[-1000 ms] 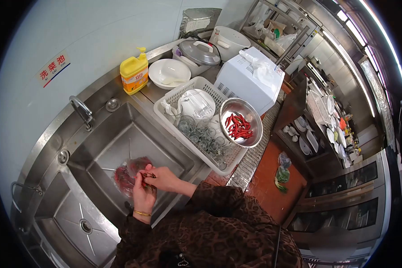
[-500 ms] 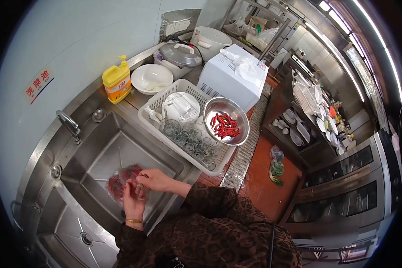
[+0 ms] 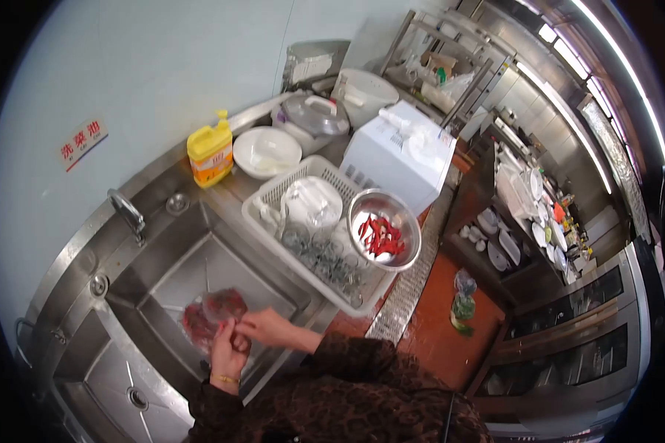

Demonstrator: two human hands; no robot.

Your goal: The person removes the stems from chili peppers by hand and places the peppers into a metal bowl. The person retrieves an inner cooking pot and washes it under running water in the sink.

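Note:
A clear plastic bag with dark red contents, too blurred to name, is held over the larger steel sink basin. My left hand, wearing a gold bracelet, has its fingers closed on the bag's near edge. Beside it, my right hand pinches the same edge from the right, its fingertips nearly against the left ones. Just beyond my hands, a steel bowl of red chili peppers rests on a white plastic basket holding several glasses.
A curved faucet reaches over the basin, with a second basin at the near left. Behind stand a yellow detergent jug, a white bowl, a lidded pot and a white box-shaped appliance. Bagged greens lie on the red floor.
The camera view has shifted, so the scene sits lower and further right. Both hands stay at the bag's edge, with the right fingers drawn slightly lower against the bag.

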